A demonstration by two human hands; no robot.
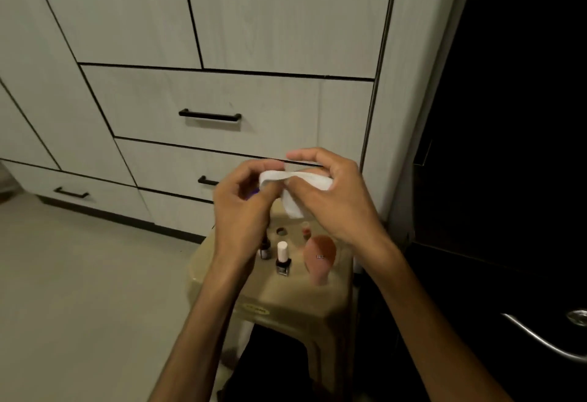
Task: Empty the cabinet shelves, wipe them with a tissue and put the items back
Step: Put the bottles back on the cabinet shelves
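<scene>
Item: white folded paper tissue, held in the air above the stool, in front of the lower drawers. Both hands are clamped on it: the left hand pinches its left edge between thumb and curled fingers; the right hand pinches the upper edge with thumb and forefinger, the remaining fingers curled round the far side. The two hands are close together, nearly touching at the tissue.

Item: beige moulded plastic stool, standing on the pale floor just before the cabinet, serving as the table. Round hole in the middle of its seat.

On the seat:
- small dark glass nail polish bottle with tall white cap, upright, near the seat's centre;
- second small dark bottle, upright, just left of the first, partly hidden by the left wrist;
- pink egg-shaped makeup sponge, to the right of the white-capped bottle;
- small reddish item behind the sponge, too blurred to identify.

Item: pale grey wood-grain cabinet, doors and drawers closed, with black bar handles.

Item: black glossy appliance at right, with curved silver handle.
</scene>
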